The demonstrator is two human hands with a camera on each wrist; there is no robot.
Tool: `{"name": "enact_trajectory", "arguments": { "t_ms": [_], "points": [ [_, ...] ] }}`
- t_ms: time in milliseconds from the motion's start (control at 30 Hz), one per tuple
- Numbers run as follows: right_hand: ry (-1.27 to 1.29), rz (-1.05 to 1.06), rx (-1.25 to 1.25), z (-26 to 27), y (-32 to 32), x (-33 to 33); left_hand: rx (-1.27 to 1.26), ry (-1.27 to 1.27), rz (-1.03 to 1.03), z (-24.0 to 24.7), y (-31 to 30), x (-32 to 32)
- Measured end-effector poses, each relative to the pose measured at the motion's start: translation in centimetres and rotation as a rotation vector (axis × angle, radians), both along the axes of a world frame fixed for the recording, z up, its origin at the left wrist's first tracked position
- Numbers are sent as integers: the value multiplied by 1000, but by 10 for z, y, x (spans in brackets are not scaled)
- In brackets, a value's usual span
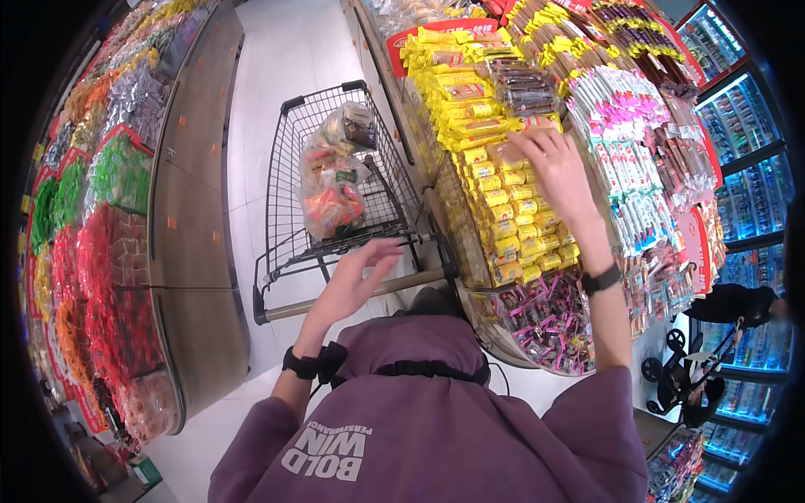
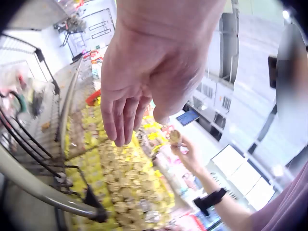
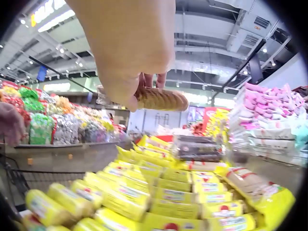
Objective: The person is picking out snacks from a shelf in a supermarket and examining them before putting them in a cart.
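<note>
My right hand [image 1: 555,172] pinches a brown, ridged snack roll [image 3: 164,100] between thumb and fingers. Clear wrapping shows at one end of it. In the right wrist view the roll lies level, above rows of yellow-wrapped snack rolls [image 3: 127,190]. My left hand [image 1: 359,281] holds nothing, its fingers stretched out over the handle [image 1: 394,283] of a shopping cart. Seen from the left wrist, that palm and its loosely straight fingers hang in front of the yellow packs.
Filled clear bags [image 1: 334,193] lie in the wire cart [image 1: 277,168]. White and pink packets [image 1: 616,159] fill the bins to the right, and dark wrapped sweets [image 1: 549,323] sit below. Another candy shelf [image 1: 197,168] lines the left. A stroller [image 1: 692,377] stands far right beside a person.
</note>
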State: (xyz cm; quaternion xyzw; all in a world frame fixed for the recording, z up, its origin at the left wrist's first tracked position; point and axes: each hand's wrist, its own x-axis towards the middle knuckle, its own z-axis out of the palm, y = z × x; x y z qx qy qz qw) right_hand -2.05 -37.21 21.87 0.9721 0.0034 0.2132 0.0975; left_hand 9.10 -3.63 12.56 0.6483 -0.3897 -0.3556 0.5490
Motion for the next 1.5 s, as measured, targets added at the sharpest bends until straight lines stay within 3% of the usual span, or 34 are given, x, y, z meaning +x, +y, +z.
{"name": "enact_trajectory", "arguments": {
  "t_ms": [167,333,467,500,600,633,767,833,1167,1233,1333,1500],
  "points": [
    [-46,194,167,2,110,-16,-251,633,103,49,-29,-19],
    [-132,194,209,-12,158,-19,-236,541,288,50,-18,-27],
    [-264,-40,355,-10,167,-23,-253,399,389,55,-1,-25],
    [-273,-64,464,-14,161,-26,-275,351,409,55,2,-24],
    [-189,93,1551,-19,162,-29,-317,249,412,52,12,-20],
    [-88,175,1786,-28,158,-31,-323,186,401,51,14,-19],
    [-38,245,1758,-31,162,-29,-403,-57,308,47,17,-11],
    [-78,325,1705,-28,161,-27,-414,-31,310,51,19,-10],
    [-99,338,1601,-24,153,-29,-399,-136,240,56,15,-4],
    [-91,325,1571,-23,152,-30,-383,-100,246,54,13,-4],
    [-90,147,1704,-15,159,-34,-323,58,315,59,11,-12],
    [-78,97,1908,-15,157,-32,-276,198,330,68,5,-19]
  ]
}}
